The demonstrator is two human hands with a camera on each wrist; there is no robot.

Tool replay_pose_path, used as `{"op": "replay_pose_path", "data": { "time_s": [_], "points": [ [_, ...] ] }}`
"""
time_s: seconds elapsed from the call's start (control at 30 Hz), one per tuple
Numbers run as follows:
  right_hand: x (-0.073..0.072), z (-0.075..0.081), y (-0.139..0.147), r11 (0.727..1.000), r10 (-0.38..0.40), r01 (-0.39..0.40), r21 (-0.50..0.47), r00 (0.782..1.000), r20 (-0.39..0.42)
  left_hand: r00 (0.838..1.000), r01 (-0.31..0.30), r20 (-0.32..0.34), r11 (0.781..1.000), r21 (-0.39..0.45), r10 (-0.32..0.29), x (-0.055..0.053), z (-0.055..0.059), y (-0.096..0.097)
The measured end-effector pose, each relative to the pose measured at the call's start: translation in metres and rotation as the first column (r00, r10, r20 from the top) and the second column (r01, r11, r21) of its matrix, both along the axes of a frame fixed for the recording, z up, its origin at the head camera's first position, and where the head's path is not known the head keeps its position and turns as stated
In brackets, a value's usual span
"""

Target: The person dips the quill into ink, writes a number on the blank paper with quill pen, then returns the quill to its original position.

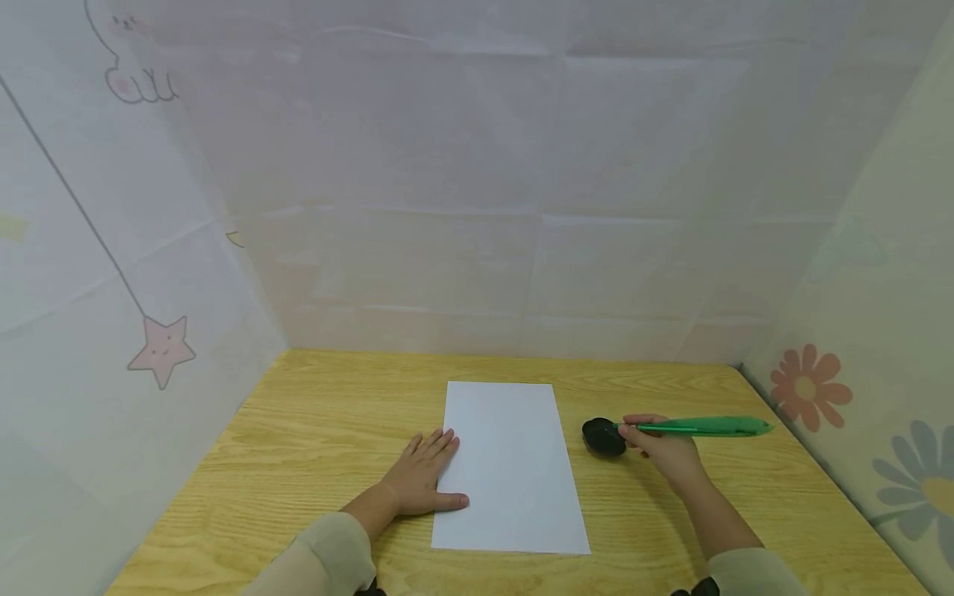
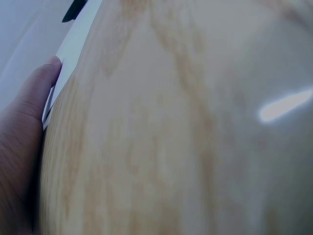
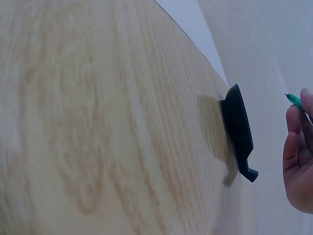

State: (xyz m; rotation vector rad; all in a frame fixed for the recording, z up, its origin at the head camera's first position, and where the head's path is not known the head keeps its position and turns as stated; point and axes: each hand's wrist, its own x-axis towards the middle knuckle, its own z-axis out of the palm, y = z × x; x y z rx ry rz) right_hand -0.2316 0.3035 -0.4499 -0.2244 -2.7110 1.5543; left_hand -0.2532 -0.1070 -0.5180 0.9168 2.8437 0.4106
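Right hand (image 1: pixel 663 449) pinches a slim green feather-shaped pen (image 1: pixel 715 426) near a rounded black dish (image 1: pixel 602 439).
Left hand (image 1: pixel 423 478), fingers spread, rests on the left edge of white rectangular paper (image 1: pixel 510 472) on the wooden surface (image 1: pixel 298 447); pen seemingly being readied, the next move likely needing a steady tip.

The head view looks forward and down over the wooden table (image 1: pixel 313 430) from farthest back; the left wrist view is tilted, low and close, the left hand (image 2: pixel 23 129) at its left edge; the right wrist view, also low and tilted, has the right hand (image 3: pixel 299 176) at its right edge; all three share the white sheet (image 1: pixel 514 476).
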Motion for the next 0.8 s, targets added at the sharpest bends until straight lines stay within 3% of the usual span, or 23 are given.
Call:
{"op": "replay_pose_path", "data": {
  "time_s": [0.8],
  "points": [
    [-0.0011,-0.0037,0.0002,1.0,0.003,-0.002,-0.023,1.0,0.028,1.0,-0.006,-0.011,1.0,-0.008,0.006,0.0003,-0.0019,-0.0003]
  ]
}}
